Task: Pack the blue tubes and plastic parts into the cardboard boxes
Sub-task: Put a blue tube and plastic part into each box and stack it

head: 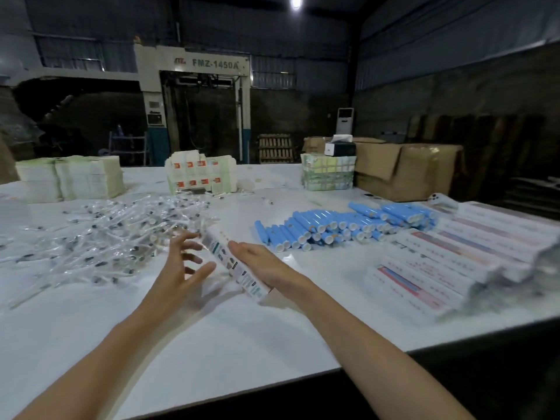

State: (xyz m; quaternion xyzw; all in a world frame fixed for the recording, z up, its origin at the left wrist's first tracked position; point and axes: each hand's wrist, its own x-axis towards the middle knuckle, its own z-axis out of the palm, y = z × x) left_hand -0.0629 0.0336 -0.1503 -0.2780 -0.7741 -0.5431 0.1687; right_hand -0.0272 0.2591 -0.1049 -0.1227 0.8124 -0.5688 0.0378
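1. Left hand (181, 262) spread open beside the box (231, 263); right hand (263, 268) flat along it, grip unclear.
2. Blue tubes (333, 228) lie right of the box, plastic parts (115, 234) left.
3. Box probably light, crushable: hold its long sides.

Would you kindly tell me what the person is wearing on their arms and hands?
Nothing that shows: the left hand and right hand are ungloved, and no sleeves, watch, rings or bracelets appear anywhere along the arms down to the picture's edge.
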